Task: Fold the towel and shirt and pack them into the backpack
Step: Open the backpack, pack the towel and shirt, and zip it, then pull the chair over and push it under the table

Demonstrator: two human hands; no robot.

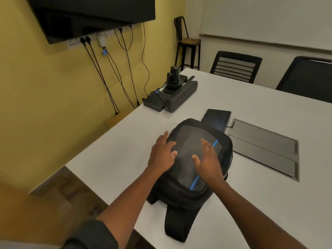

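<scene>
Late stage, by the look of it: the backpack lies flat at the tabletop's near edge, left hand at its 9 o'clock and right hand at 3 o'clock pressing it with straight fingers, gripping nothing; towel and shirt unseen, presumably inside.

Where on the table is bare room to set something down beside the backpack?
Bare tabletop lies left of the backpack, out to the table edge, and in front right of it, below the floor-box lid. Behind the backpack it is crowded: tablet and camera unit. Both hands, left hand and right hand, rest on the backpack.
</scene>
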